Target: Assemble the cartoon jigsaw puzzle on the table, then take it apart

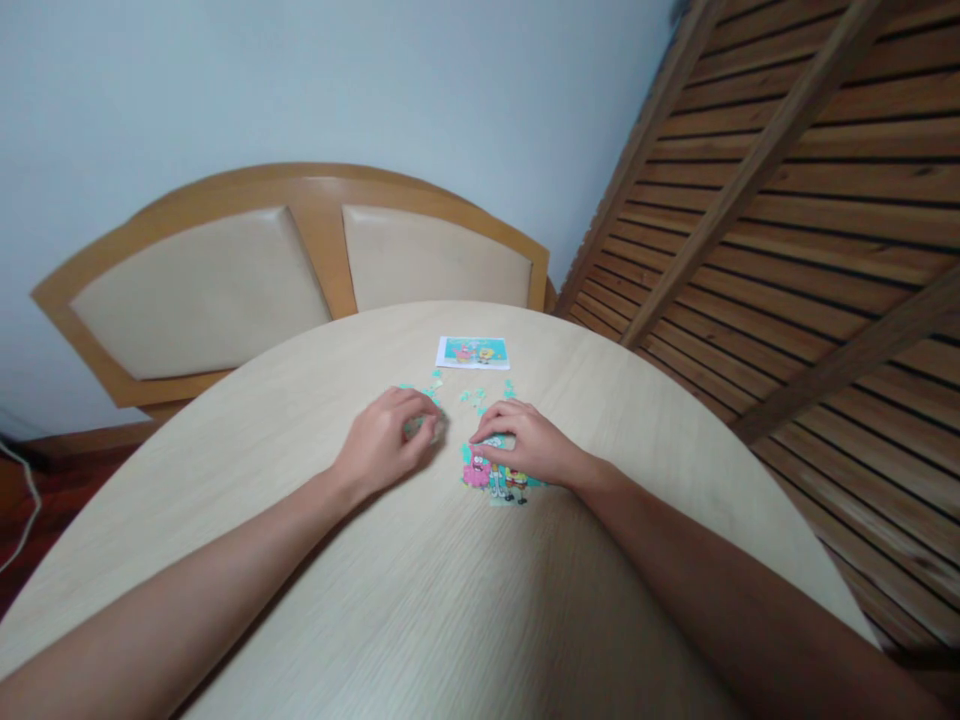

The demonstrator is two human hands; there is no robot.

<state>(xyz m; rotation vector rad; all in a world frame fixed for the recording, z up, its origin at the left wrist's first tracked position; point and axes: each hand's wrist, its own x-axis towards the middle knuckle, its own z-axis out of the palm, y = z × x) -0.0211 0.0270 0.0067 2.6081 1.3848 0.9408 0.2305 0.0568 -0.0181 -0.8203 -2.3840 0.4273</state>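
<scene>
A partly joined jigsaw puzzle (496,482) with a pink and a yellow cartoon figure lies flat on the table. My right hand (529,438) is over its upper part, thumb and index finger closing at its top left edge on what looks like a puzzle piece. Part of the puzzle is hidden under this hand. To the left of the puzzle, my left hand (391,432) is curled, thumb close to the fingertips; whatever it may hold cannot be made out. Loose teal puzzle pieces (474,396) are scattered beyond both hands, some partly hidden by the left fingers.
A picture card (477,352) with the same cartoon figures lies farther back on the round wooden table (360,610). Behind the table stands a padded wooden chair back (311,190) against a pale wall. A slatted wooden panel (787,200) rises at the right.
</scene>
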